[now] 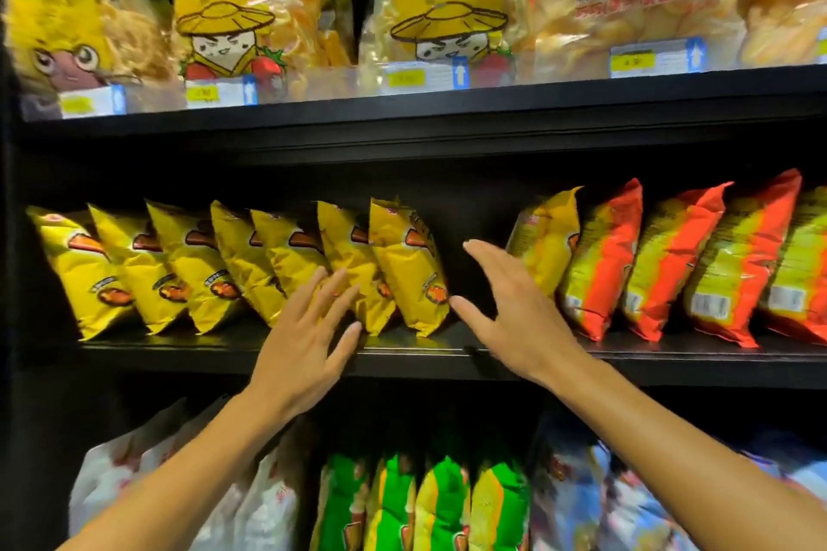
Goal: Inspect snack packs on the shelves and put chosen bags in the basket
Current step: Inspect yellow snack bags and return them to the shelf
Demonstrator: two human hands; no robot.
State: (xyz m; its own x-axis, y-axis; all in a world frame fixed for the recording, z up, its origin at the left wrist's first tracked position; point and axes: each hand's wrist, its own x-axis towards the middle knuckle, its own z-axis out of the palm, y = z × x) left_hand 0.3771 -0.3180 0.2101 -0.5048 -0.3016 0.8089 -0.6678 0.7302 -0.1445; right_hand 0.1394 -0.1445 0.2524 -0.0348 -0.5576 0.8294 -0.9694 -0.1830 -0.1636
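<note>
Both hands are spread and hold nothing. The tall yellow bag [409, 268] leans between the left hand [309, 336] and right hand [510, 304], nearer the right.

Open gap on middle shelf [447, 351] between yellow bags [405, 271] and orange-red bags [599, 259].

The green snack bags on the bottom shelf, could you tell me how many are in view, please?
4: the green bags stand side by side on the bottom shelf, between white packs and blue packs. More may sit hidden behind.
</note>
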